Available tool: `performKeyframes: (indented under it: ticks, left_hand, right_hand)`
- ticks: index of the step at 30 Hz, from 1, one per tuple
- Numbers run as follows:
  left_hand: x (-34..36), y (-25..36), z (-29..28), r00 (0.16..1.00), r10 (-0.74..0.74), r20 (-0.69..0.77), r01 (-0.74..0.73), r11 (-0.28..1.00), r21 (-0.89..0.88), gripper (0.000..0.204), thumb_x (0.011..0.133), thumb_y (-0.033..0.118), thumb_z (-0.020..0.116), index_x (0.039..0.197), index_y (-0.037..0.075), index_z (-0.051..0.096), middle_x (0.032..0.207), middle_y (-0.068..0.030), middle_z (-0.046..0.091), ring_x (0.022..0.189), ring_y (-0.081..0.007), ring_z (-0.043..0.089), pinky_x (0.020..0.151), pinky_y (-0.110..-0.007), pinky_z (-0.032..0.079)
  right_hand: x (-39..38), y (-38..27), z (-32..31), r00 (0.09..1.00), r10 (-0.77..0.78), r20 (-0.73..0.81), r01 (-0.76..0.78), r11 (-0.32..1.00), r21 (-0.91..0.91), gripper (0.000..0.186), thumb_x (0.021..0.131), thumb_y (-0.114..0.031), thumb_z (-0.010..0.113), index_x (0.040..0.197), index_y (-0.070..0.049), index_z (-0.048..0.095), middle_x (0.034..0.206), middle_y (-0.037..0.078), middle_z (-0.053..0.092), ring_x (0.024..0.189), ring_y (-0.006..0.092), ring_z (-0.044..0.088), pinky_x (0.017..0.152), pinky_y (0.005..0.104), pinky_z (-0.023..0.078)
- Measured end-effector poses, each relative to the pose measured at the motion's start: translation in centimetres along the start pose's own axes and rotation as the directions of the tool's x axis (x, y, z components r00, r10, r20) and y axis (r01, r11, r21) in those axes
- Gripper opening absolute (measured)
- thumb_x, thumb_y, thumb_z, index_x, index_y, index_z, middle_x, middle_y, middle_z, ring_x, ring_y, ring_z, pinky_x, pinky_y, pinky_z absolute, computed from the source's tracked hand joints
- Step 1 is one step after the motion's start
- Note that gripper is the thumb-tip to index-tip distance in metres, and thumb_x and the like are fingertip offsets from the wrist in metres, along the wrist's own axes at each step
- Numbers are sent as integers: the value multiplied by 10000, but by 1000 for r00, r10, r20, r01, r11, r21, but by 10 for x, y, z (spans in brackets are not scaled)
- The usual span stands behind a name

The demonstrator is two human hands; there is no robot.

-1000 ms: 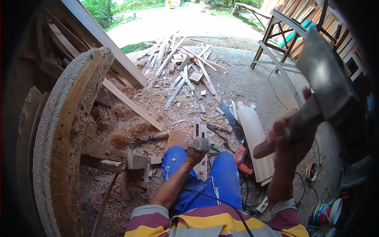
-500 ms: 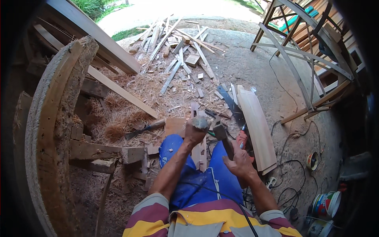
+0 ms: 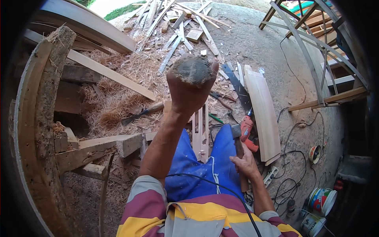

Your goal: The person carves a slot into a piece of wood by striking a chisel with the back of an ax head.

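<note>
My left hand point(image 3: 187, 94) is raised toward me, fingers wrapped round a tool whose broad, frayed wooden end point(image 3: 192, 70) sticks out above the fist. It looks like a chisel handle battered by blows; the rest is hidden under the hand. By my right thigh, my right hand point(image 3: 248, 162) grips a hammer point(image 3: 238, 142), its metal head upward. Between my knees lies a pale slotted wooden piece point(image 3: 200, 136). Just beyond it are pliers point(image 3: 223, 100). Another chisel-like tool point(image 3: 142, 113) with a wooden handle rests on the shavings to the left.
An orange drill point(image 3: 246, 128), a handsaw point(image 3: 239, 91) and a pale plank point(image 3: 263, 118) lie right of my knees. Black cables point(image 3: 294, 185) and buckets point(image 3: 321, 201) are farther right. A heavy timber point(image 3: 43, 118) stands left; offcuts point(image 3: 183, 23) are piled ahead.
My left hand has come up toward me with its tool, off the slotted wood. My right hand has dropped lower with the hammer. The view has tipped down slightly.
</note>
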State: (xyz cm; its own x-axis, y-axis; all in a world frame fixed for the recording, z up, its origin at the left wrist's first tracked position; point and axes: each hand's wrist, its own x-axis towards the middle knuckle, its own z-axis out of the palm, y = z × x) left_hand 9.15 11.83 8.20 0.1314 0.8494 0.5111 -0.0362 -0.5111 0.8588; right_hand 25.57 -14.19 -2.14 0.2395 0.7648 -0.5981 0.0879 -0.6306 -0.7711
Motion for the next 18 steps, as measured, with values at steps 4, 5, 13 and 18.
performKeyframes:
  ticks: [4,5,13,18]
  left_hand:
    - [-26,-105,6,988,-149,-36,145,984,-102,252,881,101,781,711,55,601,643,17,599,553,-56,558,478,-244,427]
    - [-27,-115,6,986,-161,-42,157,984,-86,254,882,97,778,704,54,602,626,20,595,533,-59,553,469,-245,424]
    - [-15,-147,15,989,-143,-27,143,990,-15,258,882,80,766,667,33,632,593,17,604,518,-76,561,490,-267,433]
    - [-15,-176,39,985,-145,89,128,977,169,182,850,115,755,739,-5,674,690,-76,705,622,-127,656,607,-308,512]
  right_hand:
    - [11,4,15,999,-40,33,40,999,5,679,821,-96,725,1424,-37,418,771,32,566,487,103,520,435,275,441]
    - [12,0,16,998,-51,42,51,999,2,673,821,-98,727,1418,-33,424,772,30,565,487,102,521,436,274,442]
    - [19,-15,16,998,-25,63,25,1000,13,666,821,-96,729,1414,-25,434,749,24,559,486,101,521,437,271,446]
    - [25,-33,11,999,-28,41,28,1000,11,680,824,-114,738,1425,-38,429,718,26,570,516,105,546,450,293,459]
